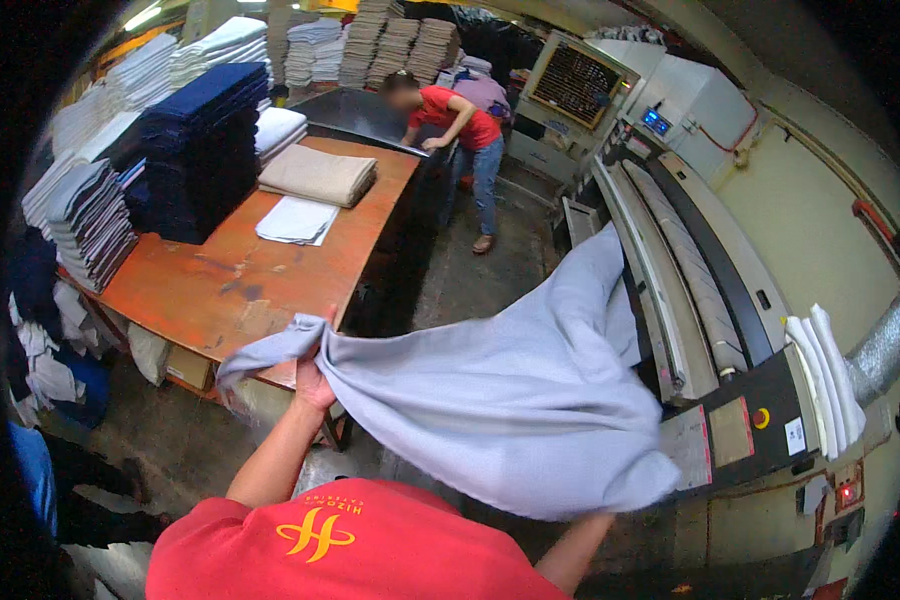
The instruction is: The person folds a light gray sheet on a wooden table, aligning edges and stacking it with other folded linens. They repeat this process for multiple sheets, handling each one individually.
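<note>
A large pale grey cloth [490, 400] is stretched in folds in front of me. My left hand [315, 380] is closed on its gathered left end, next to the near corner of the orange-topped table, and a loose flap hangs past my fingers. My right forearm [575, 555] reaches up under the cloth's near right corner; the cloth covers that hand, so its fingers are hidden. The cloth's far end rises to the front of a long roller machine [670, 270] on the right.
The worn orange table [220, 290] carries a dark blue stack of folded cloth [205, 150], a beige folded pile [315, 175] and white cloths [298, 221]. Farther back, a person in red [460, 120] leans over a dark surface. White cloths [825, 380] hang at the machine's near end.
</note>
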Available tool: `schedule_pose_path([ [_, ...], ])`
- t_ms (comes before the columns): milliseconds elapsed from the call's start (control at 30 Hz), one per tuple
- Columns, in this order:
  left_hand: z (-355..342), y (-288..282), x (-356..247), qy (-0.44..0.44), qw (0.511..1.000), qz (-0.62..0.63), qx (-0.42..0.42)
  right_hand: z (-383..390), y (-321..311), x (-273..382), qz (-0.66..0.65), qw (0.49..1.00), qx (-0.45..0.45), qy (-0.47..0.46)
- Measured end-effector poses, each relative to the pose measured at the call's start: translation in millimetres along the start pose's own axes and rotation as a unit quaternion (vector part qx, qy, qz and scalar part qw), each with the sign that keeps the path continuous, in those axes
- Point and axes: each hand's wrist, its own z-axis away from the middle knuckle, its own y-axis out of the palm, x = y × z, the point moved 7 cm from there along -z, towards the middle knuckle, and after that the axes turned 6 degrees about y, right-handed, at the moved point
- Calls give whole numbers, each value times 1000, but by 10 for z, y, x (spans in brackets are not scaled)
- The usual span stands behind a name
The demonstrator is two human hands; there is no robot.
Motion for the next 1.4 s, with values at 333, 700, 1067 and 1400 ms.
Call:
schedule_pose_path([
  [333, 955, 929, 777, -244, 739, -520, 353, 2001, 1330, -2133, 32, 887, 214, 407],
  [700, 1350, 673, 845, -297, 489, -563, 597, 2449, 1410, -2182, 261, 894, 273, 243],
  [1067, 786, 173, 176, -265, 184, -846, 425, 2650, 1257, -1250, 429, 885, 179, 33],
  [1400, 1731, 1226, 1569, -113, 290, -595, 741, 3664, 999, -642, 509, 819, 231, -125],
])
